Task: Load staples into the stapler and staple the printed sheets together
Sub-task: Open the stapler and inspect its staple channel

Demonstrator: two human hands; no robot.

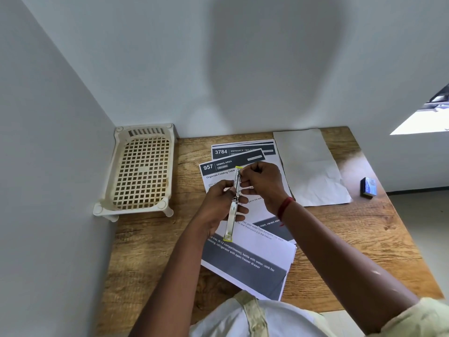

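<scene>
A slim metal stapler [232,210] with yellow-green ends is held up above the printed sheets [245,261], swung open lengthwise. My left hand [220,205] grips its middle from the left. My right hand [261,182] pinches at the stapler's upper end with fingers curled; whether staples are between those fingers is too small to tell. The printed sheets lie fanned on the wooden table [155,242], headed "957 DINING AREA" and "3784 ENTRANCE". A small blue box [368,187], perhaps the staple box, stands at the table's right edge.
A cream plastic lattice rack [141,171] stands in the back left corner against the walls. A blank creased sheet [311,166] lies at the back right beside the printed ones. Grey walls close in behind and to the left.
</scene>
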